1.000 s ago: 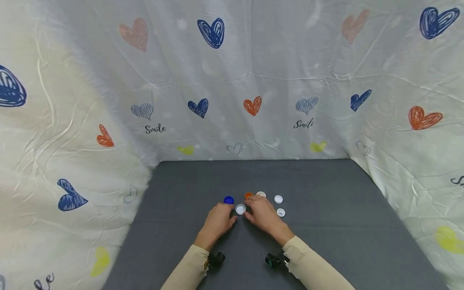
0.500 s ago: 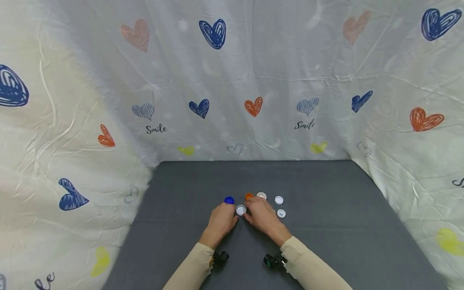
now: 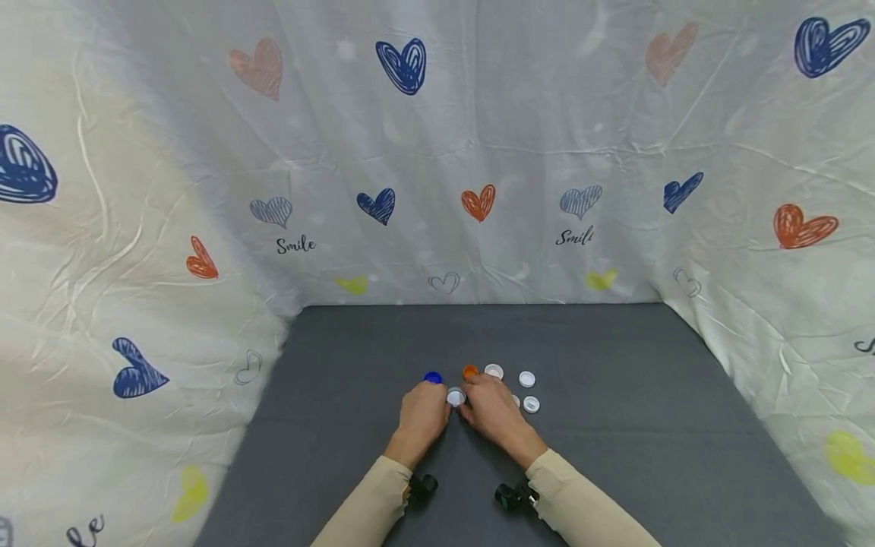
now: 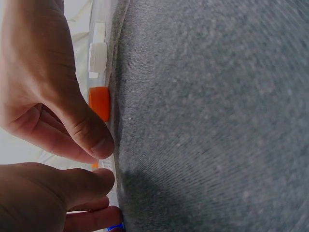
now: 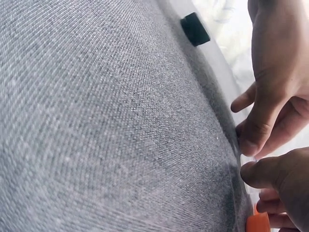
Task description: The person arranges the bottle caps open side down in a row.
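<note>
A white bottle cap [image 3: 456,398] stands between my two hands, its ridged side [image 4: 107,165] showing in the left wrist view. From the left, my left hand [image 3: 421,416] grips it with curled fingers, thumb at the near edge. My right hand [image 3: 494,410] pinches the opposite side between thumb and fingers. Just beyond the left fingers lies a blue cap [image 3: 433,377], partly covered. An orange cap [image 3: 470,371] and a white cap [image 3: 494,371] sit beyond the right fingers. The hands hide much of the held cap in both wrist views.
Right of my right hand lie two white caps, one farther [image 3: 526,379] and one nearer [image 3: 531,404]; another white cap [image 3: 516,400] peeks out beside the hand. Grey cloth covers the table [image 3: 342,380]. A white curtain [image 3: 437,152] with printed hearts encloses the back and sides.
My left hand has moved slightly right and its fingers have closed in against the white cap. The right hand has barely moved. More of the white cap at its right side shows.
</note>
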`<action>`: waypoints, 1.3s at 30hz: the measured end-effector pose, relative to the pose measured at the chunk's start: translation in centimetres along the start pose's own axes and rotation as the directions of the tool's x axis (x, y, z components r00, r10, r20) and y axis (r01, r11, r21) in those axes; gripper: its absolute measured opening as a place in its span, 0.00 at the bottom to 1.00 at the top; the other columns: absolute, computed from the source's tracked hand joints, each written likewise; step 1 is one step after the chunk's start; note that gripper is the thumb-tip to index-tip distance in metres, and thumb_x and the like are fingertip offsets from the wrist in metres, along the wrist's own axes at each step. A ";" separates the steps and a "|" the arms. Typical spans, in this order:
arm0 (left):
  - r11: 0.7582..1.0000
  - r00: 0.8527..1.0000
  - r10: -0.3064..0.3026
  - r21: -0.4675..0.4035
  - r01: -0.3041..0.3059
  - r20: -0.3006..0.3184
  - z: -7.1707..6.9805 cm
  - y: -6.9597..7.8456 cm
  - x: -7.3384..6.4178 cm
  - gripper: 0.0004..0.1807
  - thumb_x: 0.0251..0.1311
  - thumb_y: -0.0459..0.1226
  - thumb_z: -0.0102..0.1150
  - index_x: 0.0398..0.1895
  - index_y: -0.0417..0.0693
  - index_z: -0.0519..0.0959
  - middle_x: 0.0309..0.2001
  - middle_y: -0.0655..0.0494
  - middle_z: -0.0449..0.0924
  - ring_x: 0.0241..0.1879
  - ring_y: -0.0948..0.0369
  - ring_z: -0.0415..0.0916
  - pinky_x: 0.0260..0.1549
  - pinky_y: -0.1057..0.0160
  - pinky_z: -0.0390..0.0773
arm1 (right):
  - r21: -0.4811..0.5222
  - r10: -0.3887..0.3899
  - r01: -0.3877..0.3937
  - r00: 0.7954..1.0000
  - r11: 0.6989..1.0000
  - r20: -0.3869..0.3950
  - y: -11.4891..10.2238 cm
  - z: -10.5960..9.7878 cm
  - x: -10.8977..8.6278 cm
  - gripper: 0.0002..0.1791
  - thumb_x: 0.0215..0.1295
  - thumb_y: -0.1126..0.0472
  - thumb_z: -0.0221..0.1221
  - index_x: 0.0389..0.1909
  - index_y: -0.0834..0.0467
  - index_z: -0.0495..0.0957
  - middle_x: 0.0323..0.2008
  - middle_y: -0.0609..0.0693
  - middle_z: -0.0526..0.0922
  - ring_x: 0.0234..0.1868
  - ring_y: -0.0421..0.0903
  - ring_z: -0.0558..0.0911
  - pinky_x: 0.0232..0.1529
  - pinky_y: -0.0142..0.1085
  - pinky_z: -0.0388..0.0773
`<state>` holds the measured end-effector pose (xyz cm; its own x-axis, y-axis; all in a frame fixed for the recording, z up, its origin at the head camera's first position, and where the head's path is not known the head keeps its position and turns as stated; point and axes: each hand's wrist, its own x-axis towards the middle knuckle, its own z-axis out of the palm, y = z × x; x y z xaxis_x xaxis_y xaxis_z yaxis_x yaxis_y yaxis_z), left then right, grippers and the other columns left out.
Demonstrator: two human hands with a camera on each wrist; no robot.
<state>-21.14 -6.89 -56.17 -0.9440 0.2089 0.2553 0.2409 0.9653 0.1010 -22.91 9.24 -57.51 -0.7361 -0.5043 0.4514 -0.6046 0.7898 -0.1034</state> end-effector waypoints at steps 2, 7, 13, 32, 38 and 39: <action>1.000 1.000 0.001 0.004 -0.001 -0.011 0.1 0.0 0.0 0.11 0.50 0.43 0.76 0.23 0.49 0.83 0.26 0.50 0.83 0.26 0.52 0.82 0.23 0.50 0.81 | 0.005 0.006 -0.006 1.000 1.000 -0.003 0.0 0.1 -0.1 0.11 0.49 0.56 0.74 0.24 0.55 0.82 0.28 0.48 0.83 0.37 0.50 0.83 0.45 0.46 0.78; 1.000 1.000 0.005 0.011 -0.004 -0.027 0.4 -0.1 -0.1 0.11 0.50 0.44 0.76 0.24 0.48 0.83 0.26 0.50 0.83 0.26 0.52 0.82 0.23 0.50 0.81 | 0.016 0.032 -0.033 0.999 0.999 0.008 0.1 0.2 -0.2 0.10 0.51 0.55 0.74 0.25 0.54 0.82 0.28 0.48 0.83 0.37 0.49 0.83 0.45 0.47 0.78; 1.000 1.000 0.012 0.004 -0.012 -0.026 0.4 -0.1 -0.1 0.11 0.49 0.43 0.76 0.23 0.49 0.84 0.26 0.51 0.84 0.26 0.52 0.82 0.24 0.50 0.81 | 0.030 0.038 -0.038 0.999 0.999 0.001 0.0 0.2 -0.3 0.11 0.51 0.55 0.74 0.24 0.54 0.81 0.27 0.47 0.82 0.36 0.49 0.82 0.43 0.47 0.78; 0.983 0.987 0.121 -0.126 -0.134 -0.102 -1.4 -1.1 -1.5 0.08 0.54 0.43 0.74 0.30 0.53 0.84 0.31 0.56 0.85 0.30 0.56 0.83 0.29 0.54 0.81 | 0.147 0.027 -0.013 0.995 0.989 -0.099 -0.5 -1.9 -1.2 0.10 0.51 0.57 0.74 0.32 0.55 0.84 0.35 0.45 0.85 0.43 0.46 0.83 0.52 0.45 0.77; 0.966 0.975 0.170 -0.170 -0.194 -0.143 -2.5 -1.7 -1.8 0.15 0.58 0.45 0.72 0.45 0.50 0.87 0.43 0.56 0.88 0.42 0.58 0.85 0.42 0.57 0.84 | 0.187 0.026 -0.002 0.992 0.982 -0.126 -0.8 -3.2 -1.4 0.12 0.54 0.56 0.74 0.38 0.55 0.86 0.39 0.46 0.86 0.46 0.46 0.83 0.54 0.46 0.77; 0.961 0.971 0.180 -0.182 -0.207 -0.155 -2.7 -1.8 -1.9 0.15 0.58 0.45 0.72 0.45 0.50 0.87 0.43 0.56 0.88 0.42 0.59 0.85 0.43 0.57 0.84 | 0.190 0.025 0.000 0.991 0.982 -0.131 -0.9 -3.4 -1.4 0.13 0.54 0.55 0.74 0.39 0.55 0.86 0.41 0.46 0.86 0.47 0.46 0.83 0.54 0.46 0.78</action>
<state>-19.19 -9.44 -54.22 -0.8390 0.3521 0.4149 0.4679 0.8560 0.2198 -20.33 10.45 -55.04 -0.7050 -0.4343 0.5607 -0.6514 0.7091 -0.2699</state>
